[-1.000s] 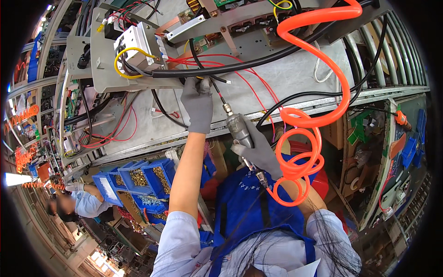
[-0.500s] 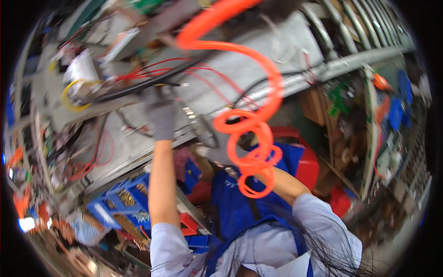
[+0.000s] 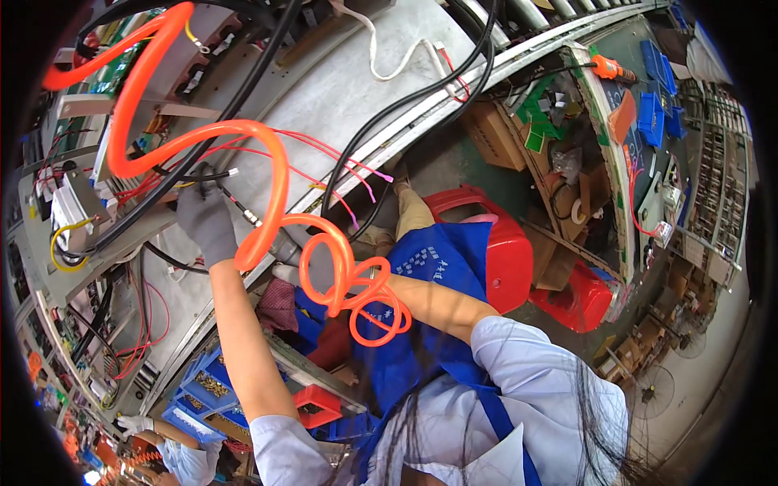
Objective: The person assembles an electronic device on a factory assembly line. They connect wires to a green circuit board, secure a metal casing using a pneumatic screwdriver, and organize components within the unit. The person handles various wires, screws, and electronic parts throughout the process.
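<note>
My left hand [image 3: 207,219], in a grey glove, reaches over the metal bench with its fingers bent together. A short black cable [image 3: 212,176] with a pale tip crosses at its fingertips; what they pinch is hidden. My right hand [image 3: 314,266], also gloved in grey, is wrapped round a silver-grey power screwdriver [image 3: 284,246] beside the bench edge. Its slim front end points toward my left fingertips. The orange coiled hose [image 3: 279,174] hangs in front and partly covers my right hand. Thin red wires [image 3: 312,144] with pink ends spread over the bench just beyond.
Thick black cables [image 3: 369,121] loop across the bench [image 3: 324,89]. Blue bins [image 3: 207,385] of small metal parts stand below the near edge. A red stool [image 3: 506,259] is at the right, near wooden shelving [image 3: 559,190]. Another person's gloved hand [image 3: 134,424] shows at the lower left.
The picture is sharper, and the whole scene has shifted left and turned as my head moved. The orange hose has swung left. Both hands keep about the same place at the bench.
</note>
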Motion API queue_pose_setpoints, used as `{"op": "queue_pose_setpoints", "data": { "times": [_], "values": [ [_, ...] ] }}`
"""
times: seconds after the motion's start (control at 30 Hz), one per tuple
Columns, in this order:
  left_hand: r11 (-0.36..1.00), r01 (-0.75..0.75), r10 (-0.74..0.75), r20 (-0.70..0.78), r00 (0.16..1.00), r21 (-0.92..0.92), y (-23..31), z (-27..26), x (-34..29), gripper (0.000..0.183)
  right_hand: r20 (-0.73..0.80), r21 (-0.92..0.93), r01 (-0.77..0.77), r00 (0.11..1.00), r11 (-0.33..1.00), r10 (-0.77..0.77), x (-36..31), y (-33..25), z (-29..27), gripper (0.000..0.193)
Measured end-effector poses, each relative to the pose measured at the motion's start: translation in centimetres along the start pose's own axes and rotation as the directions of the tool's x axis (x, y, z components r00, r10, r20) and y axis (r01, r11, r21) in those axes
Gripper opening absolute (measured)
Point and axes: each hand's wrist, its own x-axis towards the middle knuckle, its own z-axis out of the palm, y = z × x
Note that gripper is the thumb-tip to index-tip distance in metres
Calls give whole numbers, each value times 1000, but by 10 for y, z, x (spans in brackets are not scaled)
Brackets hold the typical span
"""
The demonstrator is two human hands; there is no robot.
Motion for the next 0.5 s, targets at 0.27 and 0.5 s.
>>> {"op": "queue_pose_setpoints", "data": {
  "times": [0.27, 0.5],
  "values": [
    [993, 115, -108, 170, 979, -31, -77, 20, -3, 33, -18, -39, 26, 999, 999, -27, -1, 9, 1, 53],
    [994, 50, -61, 119, 991, 92, -43, 15, 0, 32, -78, -46, 20, 997, 999, -24, 11, 14, -16, 44]
  ]
}}
